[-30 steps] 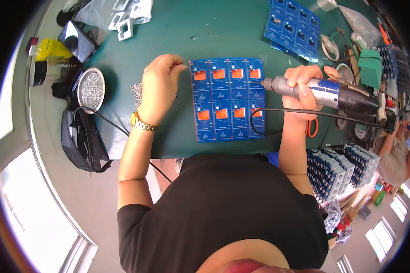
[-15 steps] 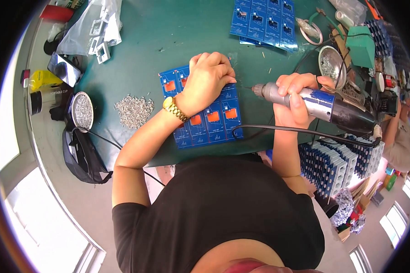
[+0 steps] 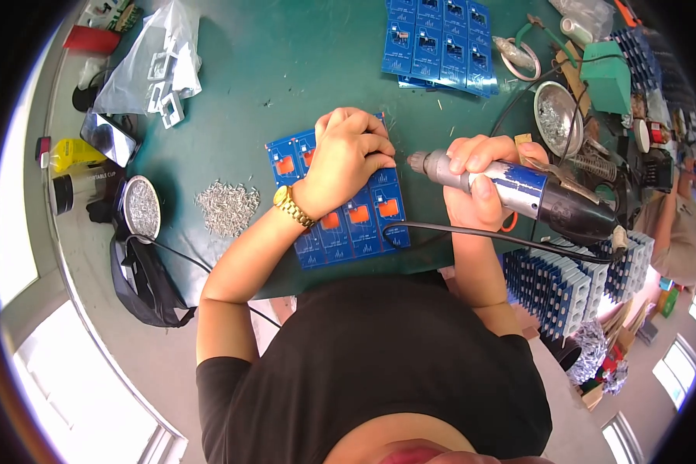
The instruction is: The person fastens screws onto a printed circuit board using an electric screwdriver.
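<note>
My right hand [image 3: 483, 174] grips an electric screwdriver [image 3: 518, 188] with a grey nose, blue middle and black rear. The tool lies nearly level, its nose pointing left toward my left hand [image 3: 350, 158]; the tip is hard to make out. My left hand, with a gold watch on the wrist, rests over the upper part of a blue circuit board panel [image 3: 379, 240] with orange patches. Its fingers are bent and drawn together near the panel's upper right edge; whatever they pinch is hidden. A black cord [image 3: 472, 230] runs from the tool's rear across the panel's lower right.
Loose screws [image 3: 228, 209] lie in a pile left of the panel, beside a bowl of screws [image 3: 141, 207]. More blue panels [image 3: 441, 46] lie at the back, near another metal bowl [image 3: 557, 116]. White frames [image 3: 170, 110] spill from a plastic bag. Assembled boards [image 3: 549, 290] stand at right.
My right hand has brought the screwdriver a little left, closer to the panel and my left hand. My left hand stays on the panel, while the whole view has shifted slightly.
</note>
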The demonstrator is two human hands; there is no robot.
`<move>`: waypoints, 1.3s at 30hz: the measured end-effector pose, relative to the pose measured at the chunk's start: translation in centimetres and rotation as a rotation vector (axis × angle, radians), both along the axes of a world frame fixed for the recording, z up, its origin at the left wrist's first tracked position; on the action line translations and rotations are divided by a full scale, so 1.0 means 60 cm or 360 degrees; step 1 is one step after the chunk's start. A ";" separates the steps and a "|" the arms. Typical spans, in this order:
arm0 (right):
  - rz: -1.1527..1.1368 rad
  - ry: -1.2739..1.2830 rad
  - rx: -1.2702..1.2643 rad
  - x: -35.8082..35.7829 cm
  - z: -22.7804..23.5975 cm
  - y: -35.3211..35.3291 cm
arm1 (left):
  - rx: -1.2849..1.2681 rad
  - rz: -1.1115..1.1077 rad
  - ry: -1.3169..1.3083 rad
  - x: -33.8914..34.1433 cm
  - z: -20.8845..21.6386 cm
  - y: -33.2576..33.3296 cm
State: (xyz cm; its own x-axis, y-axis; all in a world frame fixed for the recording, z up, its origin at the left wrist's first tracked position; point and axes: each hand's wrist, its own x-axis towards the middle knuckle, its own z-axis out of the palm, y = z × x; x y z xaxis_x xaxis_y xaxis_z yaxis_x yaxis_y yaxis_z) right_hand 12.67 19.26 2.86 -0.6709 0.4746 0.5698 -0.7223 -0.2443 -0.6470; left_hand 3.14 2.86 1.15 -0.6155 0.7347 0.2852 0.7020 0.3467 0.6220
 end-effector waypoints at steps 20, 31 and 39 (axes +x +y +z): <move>-0.0122 -0.0013 0.0173 -0.029 0.002 -0.021 | 0.0138 -0.0054 0.0209 -0.010 -0.014 0.001; -0.0077 -0.0175 0.0620 -0.048 0.035 -0.048 | -0.0054 -0.0132 0.0466 0.004 0.029 -0.054; 0.0057 -0.0271 0.0553 -0.067 0.042 -0.045 | -0.0703 0.0972 0.0167 0.017 0.039 -0.254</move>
State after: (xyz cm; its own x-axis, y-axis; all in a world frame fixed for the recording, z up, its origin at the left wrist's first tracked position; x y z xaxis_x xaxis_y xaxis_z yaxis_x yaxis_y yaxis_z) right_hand 8.63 16.54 5.40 -0.7825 0.2476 0.5713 -0.5922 -0.0126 -0.8057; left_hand 4.17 -12.40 3.50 -0.9352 0.3319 0.1231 0.3535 0.8939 0.2755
